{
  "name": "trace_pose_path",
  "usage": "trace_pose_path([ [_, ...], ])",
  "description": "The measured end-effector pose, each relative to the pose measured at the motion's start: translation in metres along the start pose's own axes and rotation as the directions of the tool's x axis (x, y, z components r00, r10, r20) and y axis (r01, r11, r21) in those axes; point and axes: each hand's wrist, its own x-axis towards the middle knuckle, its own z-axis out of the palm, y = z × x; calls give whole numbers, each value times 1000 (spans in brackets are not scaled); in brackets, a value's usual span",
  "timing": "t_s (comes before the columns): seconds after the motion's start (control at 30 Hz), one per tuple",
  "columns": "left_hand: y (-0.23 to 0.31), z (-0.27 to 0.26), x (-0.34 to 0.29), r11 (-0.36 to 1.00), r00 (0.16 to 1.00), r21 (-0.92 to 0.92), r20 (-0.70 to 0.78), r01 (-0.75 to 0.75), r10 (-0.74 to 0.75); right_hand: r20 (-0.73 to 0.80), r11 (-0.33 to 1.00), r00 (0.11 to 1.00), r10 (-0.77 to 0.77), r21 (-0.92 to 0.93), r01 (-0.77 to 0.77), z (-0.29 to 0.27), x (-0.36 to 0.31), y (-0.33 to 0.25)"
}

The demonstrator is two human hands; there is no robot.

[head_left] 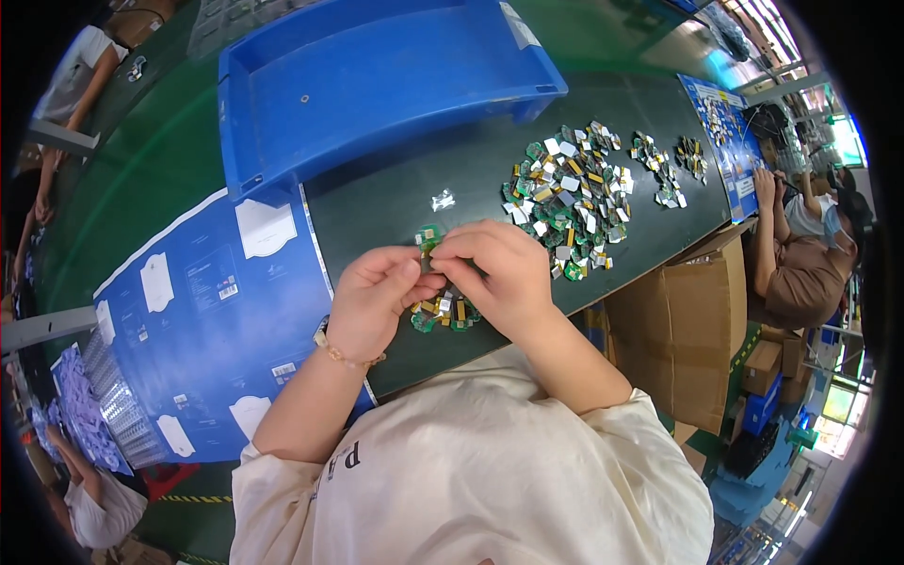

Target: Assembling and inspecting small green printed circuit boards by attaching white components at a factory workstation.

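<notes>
In the head view, the left hand [375, 290] and right hand [501, 275] meet over the dark table [367, 212], thumbs and fingers pinching a small green circuit board [428, 235] between them. A small pile of boards [444, 314] lies just below the fingers; a larger heap [570, 198] sits to the right. A blue bin [377, 80] stands beyond, and a blue sheet [202, 325] lies left.

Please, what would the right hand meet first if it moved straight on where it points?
Past the small green board at its fingers, the right hand would probably meet the left hand; depth is unclear.
</notes>
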Motion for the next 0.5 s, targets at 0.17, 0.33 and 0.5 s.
trace_pose_path([
  [0.17, -3, 2, -1, 995, 992, 56, -91, -85, 90, 7, 999, 999, 36, -21, -36, 2, -1, -1],
  [0.33, -1, 4, 0, 987, 991, 115, -54, -117, 123, 29, 995, 995, 92, -51, -90, -3, -2, 3],
  [0.5, -4, 3, 0, 976, 988, 176, -70, -125, 139, 44, 996, 997, 64, -57, -62, -5, -2, 9],
])
